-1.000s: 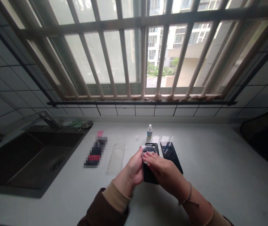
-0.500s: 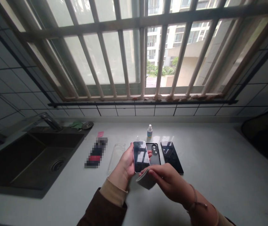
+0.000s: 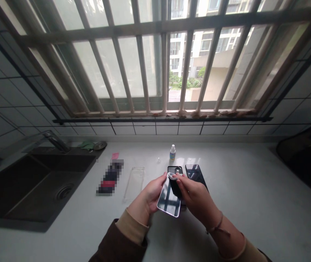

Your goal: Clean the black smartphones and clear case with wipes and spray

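White counter [image 3: 253, 196] | left hand [image 3: 154, 195] — grip clasping phone [image 3: 165, 203] | right hand [image 3: 195, 191] — grip pinching folded cloth [image 3: 173, 178] over it

Hands [image 3: 153, 194] hold phone [image 3: 168, 208], folded cloth [image 3: 173, 178]; bottle [image 3: 172, 153] upright beyond.

Barred window [image 3: 152, 63] above white tiles [image 3: 167, 129], dark sink [image 3: 32, 193] at left, metal faucet [image 3: 56, 142], greenery [image 3: 189, 83] outside
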Demonstrator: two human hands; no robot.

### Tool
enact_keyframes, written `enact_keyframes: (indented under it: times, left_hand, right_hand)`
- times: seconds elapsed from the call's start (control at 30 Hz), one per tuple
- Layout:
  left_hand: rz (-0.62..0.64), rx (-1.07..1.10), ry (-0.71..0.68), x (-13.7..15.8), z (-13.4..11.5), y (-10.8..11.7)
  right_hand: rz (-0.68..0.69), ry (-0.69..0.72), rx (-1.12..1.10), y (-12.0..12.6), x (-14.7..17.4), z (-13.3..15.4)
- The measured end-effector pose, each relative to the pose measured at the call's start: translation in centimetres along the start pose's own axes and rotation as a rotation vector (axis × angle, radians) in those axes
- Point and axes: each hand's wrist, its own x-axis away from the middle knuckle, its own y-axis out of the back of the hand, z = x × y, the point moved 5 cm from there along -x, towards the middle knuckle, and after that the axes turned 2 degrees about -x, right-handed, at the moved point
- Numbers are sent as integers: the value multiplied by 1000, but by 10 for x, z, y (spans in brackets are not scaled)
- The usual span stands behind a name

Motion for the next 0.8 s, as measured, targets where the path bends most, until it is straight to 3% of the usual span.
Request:
enact_keyframes:
  times: [0.1,0.27,0.4,0.53,0.7,0.8]
  left_hand:
    - [-64,72,-47,0,-10,-1]
    - [-38,149,-34,-1,-19,5]
    - [-171,129,-106,-1,-27,22]
    - [-226,90,-142,4,-34,25]
    - [-209,-5,-151,6,-33,18]
    - [-260,-87,-237,6,-31,20]
  right_hand:
    - [43,84,-22,-4,2,6]
    - [148,253,-122,-3,6,26]
    - [228,290,-263,3,11,39]
    - [221,76,-396,6,12,28]
    - [-54,-375,-706,0,6,-8]
    - [-16,-568,-937,-18,4,-19]
